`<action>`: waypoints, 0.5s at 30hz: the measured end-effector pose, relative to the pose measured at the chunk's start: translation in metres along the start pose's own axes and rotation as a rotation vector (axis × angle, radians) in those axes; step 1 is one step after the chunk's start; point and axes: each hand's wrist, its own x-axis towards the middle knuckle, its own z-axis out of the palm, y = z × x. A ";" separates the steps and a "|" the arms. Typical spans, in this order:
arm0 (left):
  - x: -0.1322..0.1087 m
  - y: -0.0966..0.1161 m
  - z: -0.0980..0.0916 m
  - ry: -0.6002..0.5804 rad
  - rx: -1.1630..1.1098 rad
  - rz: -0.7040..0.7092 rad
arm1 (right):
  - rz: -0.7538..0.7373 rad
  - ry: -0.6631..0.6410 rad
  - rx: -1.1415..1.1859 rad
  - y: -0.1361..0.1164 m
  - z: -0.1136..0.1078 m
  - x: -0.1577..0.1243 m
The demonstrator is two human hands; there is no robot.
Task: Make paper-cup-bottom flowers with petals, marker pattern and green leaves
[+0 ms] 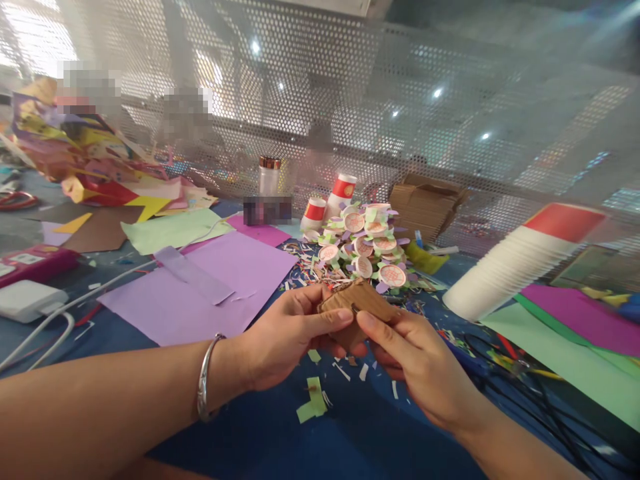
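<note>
Between my two hands is a small folded piece of brown corrugated cardboard (pixel 357 299), held above the blue table. My left hand (pixel 287 327), with a silver bangle at the wrist, pinches its left side, thumb on top. On the right side my right hand (pixel 407 347) grips it, thumb tip close to the left thumb. Fingers under the cardboard are partly hidden. Just beyond stands a heap of white paper cup pieces (pixel 363 247) with round printed faces and green and purple paper tabs. Green paper scraps (pixel 313 400) lie below my hands.
Purple paper (pixel 215 273) spreads on the left, near a white charger (pixel 33 300) with its cable. A leaning stack of paper cups (pixel 515 267) and black cables (pixel 535 400) are on the right. Stacked cardboard (pixel 425 203) stands behind, before a perforated metal screen (pixel 300 87).
</note>
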 end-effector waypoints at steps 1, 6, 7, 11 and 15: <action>0.000 0.000 0.000 0.013 0.005 0.006 | 0.000 0.001 0.009 0.000 0.000 0.001; 0.002 0.001 -0.003 0.112 0.020 0.070 | 0.029 0.034 0.023 0.005 -0.003 0.004; 0.003 0.001 -0.003 0.124 0.029 0.074 | 0.033 0.035 0.030 0.006 -0.004 0.004; 0.004 0.002 -0.004 0.111 0.039 0.074 | 0.039 0.038 0.029 0.008 -0.004 0.003; 0.003 0.000 -0.002 0.106 0.044 0.087 | 0.022 0.024 0.055 0.005 -0.003 0.003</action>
